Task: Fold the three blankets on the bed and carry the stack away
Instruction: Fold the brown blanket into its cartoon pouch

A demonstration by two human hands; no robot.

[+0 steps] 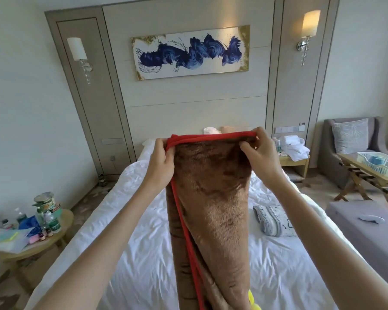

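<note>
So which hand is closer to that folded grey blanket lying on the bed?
Right. The right hand grips a top corner of the brown blanket, above the grey blanket; the left hand grips the opposite corner, farther away.

bed (126, 253): white, rumpled | folded grey patterned blanket (274, 220): lies on its right side

Hanging blanket (211, 198) is over the middle of the bed (132, 242), with a folded blanket (273, 220) on the mattress just right of it. Left of the bed: round table (61, 222). Right: bench (356, 227), armchair (329, 148) behind it.
</note>
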